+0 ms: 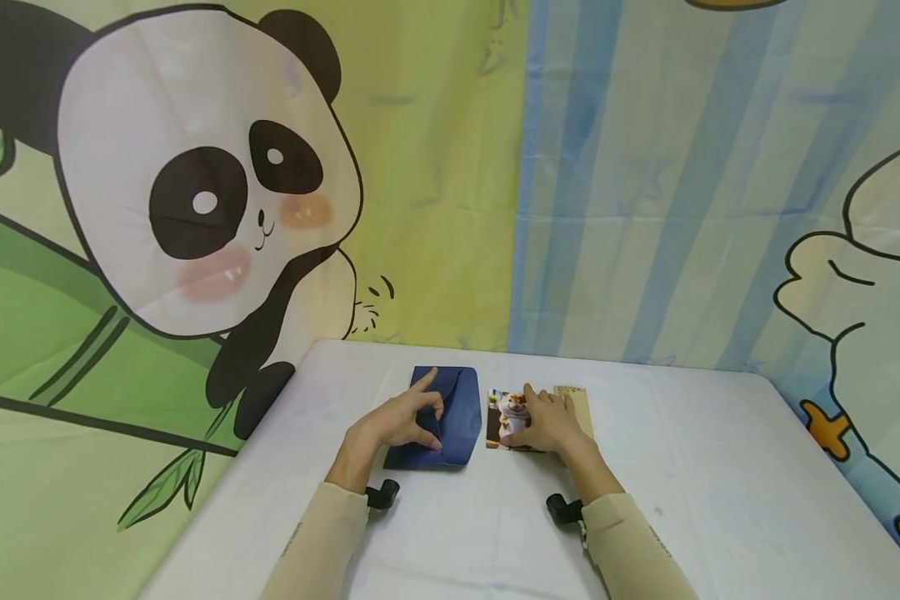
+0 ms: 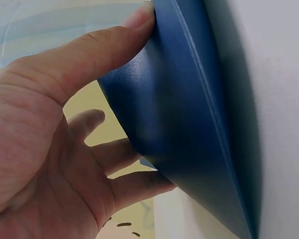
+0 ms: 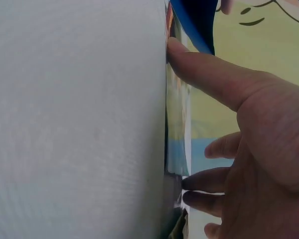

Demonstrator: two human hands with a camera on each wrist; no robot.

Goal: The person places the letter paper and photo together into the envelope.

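Note:
A dark blue envelope lies on the white table, its flap side facing up. My left hand holds it at the flap's edge, the thumb at the near end and fingers farther up. In the left wrist view the blue paper bows up off the table between thumb and fingers. To the right lies a picture card with a cartoon animal on it. My right hand rests on this card, thumb near its lower edge and fingers spread toward the far edge. The hand covers part of the card.
A beige speckled card or paper shows from under the right hand. The table is covered in white cloth and ends at a curtain with a printed panda. Black wrist mounts sit beside both sleeves.

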